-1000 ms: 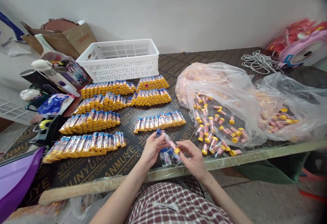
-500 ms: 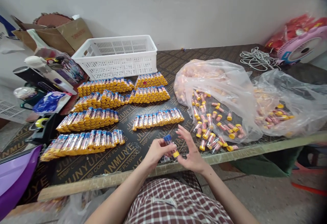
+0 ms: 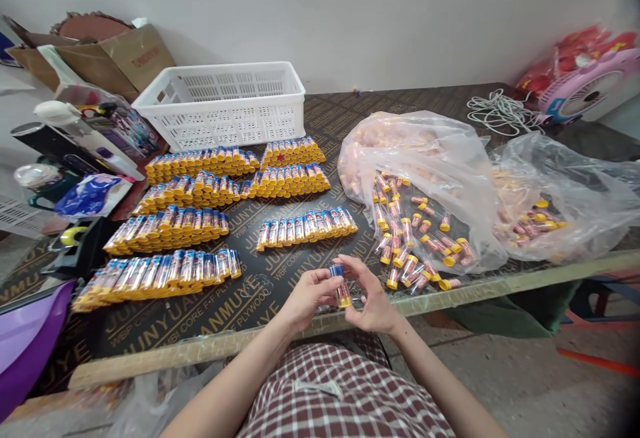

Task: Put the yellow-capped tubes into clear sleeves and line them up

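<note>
A small clear tube (image 3: 343,293) with a blue cap on top and a yellow base stands nearly upright between my hands, near the table's front edge. My left hand (image 3: 309,297) pinches it from the left, thumb across its side. My right hand (image 3: 373,299) curves around its other side, fingertips at the blue cap and thumb by the yellow base. Beyond my hands lies a short row of blue-capped tubes (image 3: 306,228). To the right, loose tubes with yellow ends (image 3: 409,268) spill out of a translucent plastic bag (image 3: 440,151).
Stacked rows of capped tubes (image 3: 173,221) fill the left side. A white plastic crate (image 3: 220,115) stands behind them. At right are a second bag (image 3: 590,205), a coiled cord (image 3: 500,111) and a pink fan (image 3: 585,95). A tape dispenser (image 3: 83,245) sits at left.
My right hand has closed in on the tube, its fingers coming down to the blue cap. The tube has tipped more upright in my left hand. The view has shifted slightly.
</note>
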`<state>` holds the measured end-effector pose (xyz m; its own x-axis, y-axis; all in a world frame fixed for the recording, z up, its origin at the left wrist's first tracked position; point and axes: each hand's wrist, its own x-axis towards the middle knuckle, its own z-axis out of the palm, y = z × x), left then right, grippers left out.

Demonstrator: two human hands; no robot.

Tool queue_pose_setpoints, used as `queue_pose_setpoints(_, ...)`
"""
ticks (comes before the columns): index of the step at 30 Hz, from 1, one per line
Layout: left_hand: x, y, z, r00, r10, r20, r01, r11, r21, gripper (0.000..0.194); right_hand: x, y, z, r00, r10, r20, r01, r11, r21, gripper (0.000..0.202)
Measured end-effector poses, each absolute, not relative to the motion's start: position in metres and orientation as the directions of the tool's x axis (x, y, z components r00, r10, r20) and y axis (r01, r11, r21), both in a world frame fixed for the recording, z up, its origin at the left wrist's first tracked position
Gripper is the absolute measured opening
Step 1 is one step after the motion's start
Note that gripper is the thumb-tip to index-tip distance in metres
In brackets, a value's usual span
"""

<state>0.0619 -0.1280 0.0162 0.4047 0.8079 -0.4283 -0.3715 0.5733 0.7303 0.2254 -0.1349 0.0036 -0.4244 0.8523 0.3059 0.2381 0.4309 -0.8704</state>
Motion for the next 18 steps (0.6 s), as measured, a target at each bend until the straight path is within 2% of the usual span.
queue_pose_setpoints(18, 0.0649, -0.1325, 0.0157, 0.403, 0.805, -0.435, -0.363, 0.577, 0.732, 0.034, 0.2234, -0.1350, -0.0001, -0.388, 0.857, 0.339, 0.179, 0.431, -0.884, 0.088)
